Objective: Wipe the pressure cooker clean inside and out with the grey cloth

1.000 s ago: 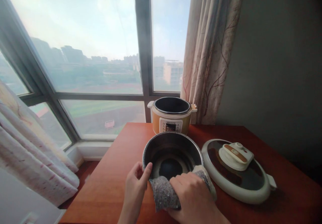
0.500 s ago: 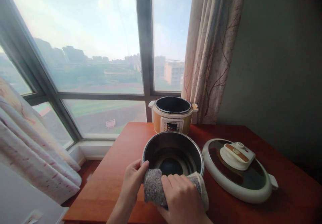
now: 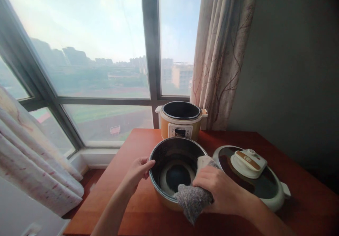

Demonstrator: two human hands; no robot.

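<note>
A round inner pot (image 3: pixel 164 199) with a dark inside and a golden-brown outside stands tilted slightly toward me on the table. My left hand (image 3: pixel 139 170) pinches its rim on the left side, thumb on top. At the right rim, my right hand (image 3: pixel 212 184) is closed around a grey, speckled cloth (image 3: pixel 194 200) with a pale side, pressing it over the pot's edge. One end of the cloth droops in front of the pot. The palm and part of the right fingers are hidden.
Behind the pot stands a golden-brown electric cooker (image 3: pixel 165 126) with white handles and a control panel. Its round lid (image 3: pixel 270 183) lies on the right side of the reddish wooden table (image 3: pixel 106 197). Windows and a curtain (image 3: pixel 212 52) rise behind.
My right hand has carried the cloth from the pot's front rim around to its right rim. My left hand has shifted slightly up and left along the rim.
</note>
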